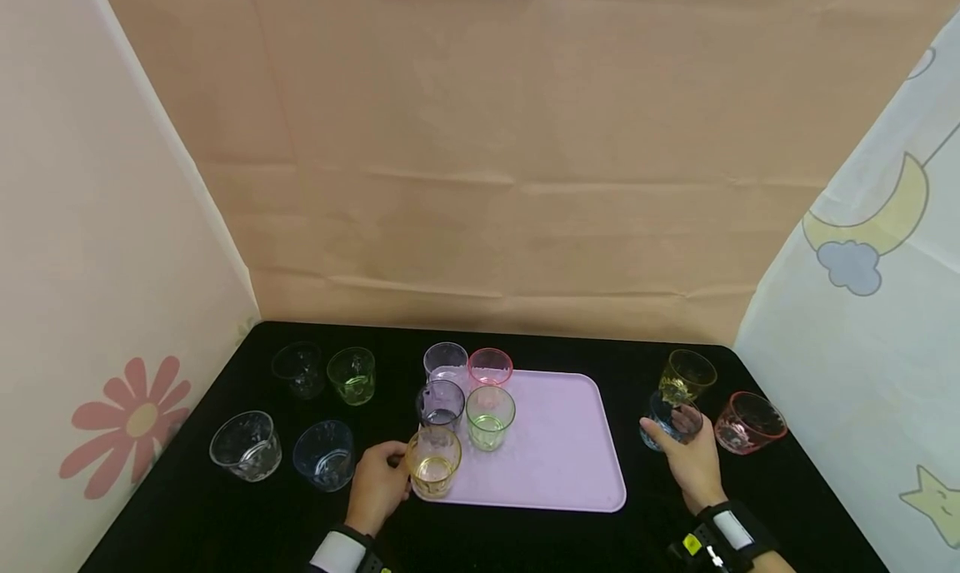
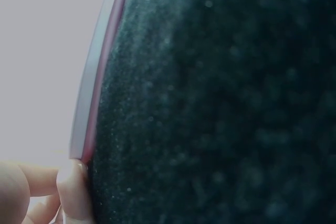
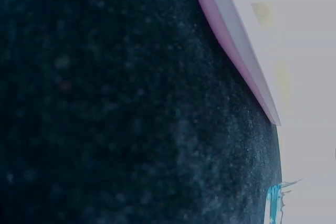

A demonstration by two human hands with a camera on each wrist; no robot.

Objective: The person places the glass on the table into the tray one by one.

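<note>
In the head view my left hand has its fingers bent beside a yellow-tinted glass. That glass stands at the near left corner of a pink tray. A fingertip meets the end of the tray's edge in the left wrist view; whether it pinches glass or tray is unclear. On the far right my right hand grips a blue glass, thumb on one side and fingers on the other. A sliver of blue shows low in the right wrist view.
On the tray's left stand a purple glass, a green glass, a red-rimmed glass and a pale glass. Several glasses stand left of it, including a dark blue one. A yellow and a red glass flank my right hand.
</note>
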